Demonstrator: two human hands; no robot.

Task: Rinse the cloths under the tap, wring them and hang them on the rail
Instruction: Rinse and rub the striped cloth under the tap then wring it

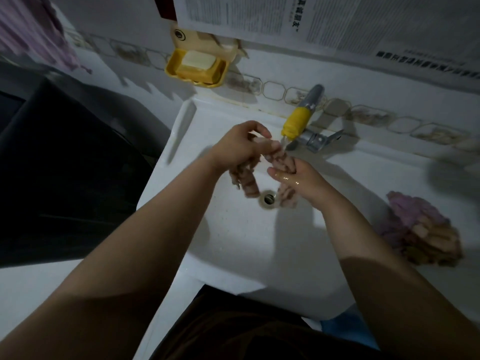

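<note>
— What does the cloth [275, 162] look like?
— Pinkish-beige, nubbly, twisted into a rope above the sink [233, 229] drain, just below the yellow-tipped tap [296, 124].
— And the hands?
— The left hand [240, 146] and the wet right hand [298, 179] each grip an end, fingers curled round it.

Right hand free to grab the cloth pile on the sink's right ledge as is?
Probably not yet. The right hand grips the cloth under the tap, shared with the left hand. The path to the pile looks unobstructed once it lets go.
</note>
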